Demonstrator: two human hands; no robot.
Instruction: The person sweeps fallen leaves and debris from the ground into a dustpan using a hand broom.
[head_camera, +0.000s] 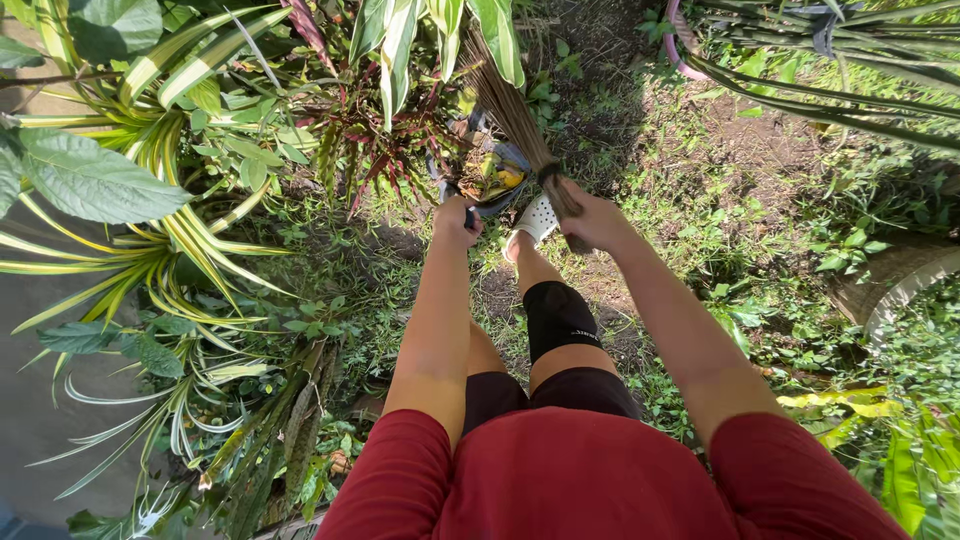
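**Sweeping among garden plants**

A garden bed of grass, bare soil and striped-leaf plants (170, 240) fills the frame. At centre, the left hand (456, 220) has its fingers clenched on a dark dustpan handle; the right hand (592, 220) grips a stick broom (515, 115). Just beyond, upper centre, the dustpan (490, 175) holds leaves.

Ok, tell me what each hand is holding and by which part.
The right hand grips a stick broom at its bound neck, just below the black band. The left hand holds the dark handle of a dustpan full of leaves.
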